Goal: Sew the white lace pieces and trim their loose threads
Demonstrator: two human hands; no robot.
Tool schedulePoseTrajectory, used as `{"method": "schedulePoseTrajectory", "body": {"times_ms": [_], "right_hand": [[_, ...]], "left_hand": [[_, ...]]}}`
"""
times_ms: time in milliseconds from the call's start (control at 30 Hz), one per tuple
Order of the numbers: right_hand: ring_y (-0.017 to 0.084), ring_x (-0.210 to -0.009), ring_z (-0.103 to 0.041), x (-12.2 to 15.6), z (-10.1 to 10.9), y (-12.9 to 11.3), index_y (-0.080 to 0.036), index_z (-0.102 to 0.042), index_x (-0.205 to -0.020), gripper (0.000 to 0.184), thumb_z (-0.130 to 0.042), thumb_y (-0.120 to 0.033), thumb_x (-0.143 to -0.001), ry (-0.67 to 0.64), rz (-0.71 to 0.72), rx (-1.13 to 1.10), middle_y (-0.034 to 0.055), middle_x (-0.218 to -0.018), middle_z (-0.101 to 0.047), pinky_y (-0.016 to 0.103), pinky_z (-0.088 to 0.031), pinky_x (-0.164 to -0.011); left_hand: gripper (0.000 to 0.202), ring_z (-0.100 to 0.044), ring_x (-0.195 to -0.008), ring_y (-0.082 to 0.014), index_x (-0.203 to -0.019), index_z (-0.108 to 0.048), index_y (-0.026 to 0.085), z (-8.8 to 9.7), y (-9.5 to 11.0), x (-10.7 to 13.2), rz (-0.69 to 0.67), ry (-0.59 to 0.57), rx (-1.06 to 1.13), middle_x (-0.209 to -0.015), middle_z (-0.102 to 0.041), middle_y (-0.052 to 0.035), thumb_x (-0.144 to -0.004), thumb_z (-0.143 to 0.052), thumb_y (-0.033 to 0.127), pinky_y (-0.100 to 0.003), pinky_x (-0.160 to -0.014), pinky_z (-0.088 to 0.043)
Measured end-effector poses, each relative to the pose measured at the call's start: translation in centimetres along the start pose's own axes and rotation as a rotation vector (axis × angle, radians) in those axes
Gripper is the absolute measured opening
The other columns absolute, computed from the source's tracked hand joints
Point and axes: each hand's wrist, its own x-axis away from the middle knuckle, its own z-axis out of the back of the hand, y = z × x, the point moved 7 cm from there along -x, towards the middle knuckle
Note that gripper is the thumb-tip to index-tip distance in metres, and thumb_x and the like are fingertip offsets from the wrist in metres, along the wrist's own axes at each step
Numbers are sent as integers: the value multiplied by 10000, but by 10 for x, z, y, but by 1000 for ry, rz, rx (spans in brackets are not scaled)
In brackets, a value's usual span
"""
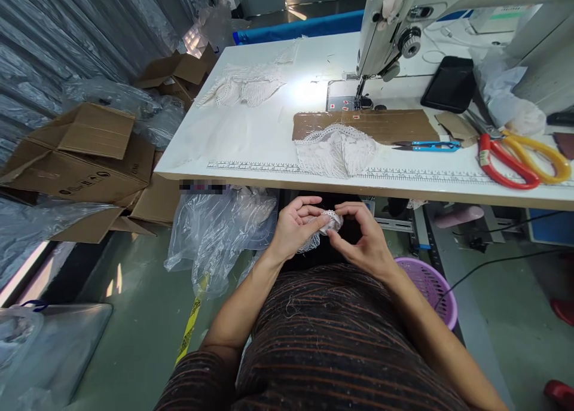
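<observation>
Just below the table's front edge, close to my body, a small bunched piece of white lace [332, 221] is pinched between both hands. My left hand [299, 222] grips it between thumb and fingers, and some loose mesh dangles under that palm. On the other side my right hand [362, 234] pinches the lace's right edge with thumb and index finger. A second white lace piece [336, 152] lies on the table in front of the hands, partly over a brown cardboard strip [390, 124]. Further back, more white lace [246, 87] is spread out.
A sewing machine [385, 40] stands over the white table [264, 142]. Blue thread snips [430, 146], red-and-yellow-handled scissors [515, 160] and a black phone [449, 83] lie at right. Cardboard boxes [89, 154] and plastic bags [219, 231] sit left; a purple basket [430, 288] is below.
</observation>
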Motion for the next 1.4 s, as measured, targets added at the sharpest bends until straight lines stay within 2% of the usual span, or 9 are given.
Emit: {"method": "schedulePoseTrajectory", "body": {"times_ms": [133,267,467,567,700,833,1000,1233,1400], "right_hand": [[194,-796,-617,0,-4,15,-213,-673,-975,194,-585,-377,-920,-101,-181,-99,53,-895,-692,330,-499,-732],[150,-638,-539,-1,-3,26,-193,-693,-848,314,-576,-475,-921,-85,-338,-259,22,-729,-650,269,-436,-576],[141,-599,-516,-4,-3,26,-197,-693,-828,364,-620,-552,-870,-66,-411,-374,9,-688,-632,253,-426,-539],[150,-619,-542,-5,-7,28,-200,-695,-863,389,-598,-576,-876,-90,-434,-417,18,-714,-655,261,-445,-558],[155,-663,-586,-9,-8,32,-202,-706,-931,363,-690,-546,-816,-83,-455,-456,26,-782,-698,269,-478,-599],[156,-711,-632,-12,-9,37,-210,-711,-999,339,-705,-500,-822,-89,-488,-549,33,-856,-733,279,-514,-670],[169,-770,-665,-16,-10,38,-222,-715,-1026,325,-680,-492,-849,-120,-485,-601,38,-925,-747,297,-529,-740],[153,-752,-636,-21,-16,43,-214,-727,-1010,308,-711,-465,-833,-112,-537,-630,33,-868,-742,275,-505,-714],[149,-651,-590,-22,-13,29,-192,-753,-936,331,-749,-486,-785,-215,-512,-432,32,-771,-720,268,-467,-589]], "left_hand": [[403,-683,-726,-125,-1035,-689,139,-1,1,0,-9,-52,-59,-847,-735,-44,-686,-835,279,-253,-720,-557],[280,-683,-788,-139,-970,-737,154,-4,1,-1,9,-149,-138,-894,-747,-58,-744,-795,308,-286,-783,-545],[273,-639,-695,-117,-898,-724,146,-8,3,-4,22,-227,-157,-810,-718,-46,-740,-799,356,-235,-643,-513],[240,-589,-636,-89,-817,-697,146,-6,4,-7,6,-207,-139,-736,-671,-17,-759,-782,362,-197,-581,-474],[227,-594,-676,-88,-843,-688,144,1,7,-14,-42,-138,-105,-783,-674,-21,-749,-792,322,-192,-614,-477],[292,-649,-814,-106,-954,-673,137,7,15,-18,-80,-108,-56,-919,-705,-47,-730,-810,263,-225,-758,-511],[391,-665,-1035,-182,-1060,-646,128,3,24,-18,-89,-193,-65,-1127,-705,-126,-719,-816,219,-324,-919,-515],[345,-674,-814,-128,-1028,-663,122,7,22,-23,-112,-95,-121,-905,-726,-65,-740,-798,254,-256,-774,-537],[350,-666,-712,-112,-1029,-674,132,11,22,-20,-112,-99,-174,-832,-727,-47,-758,-791,319,-230,-691,-544]]}}
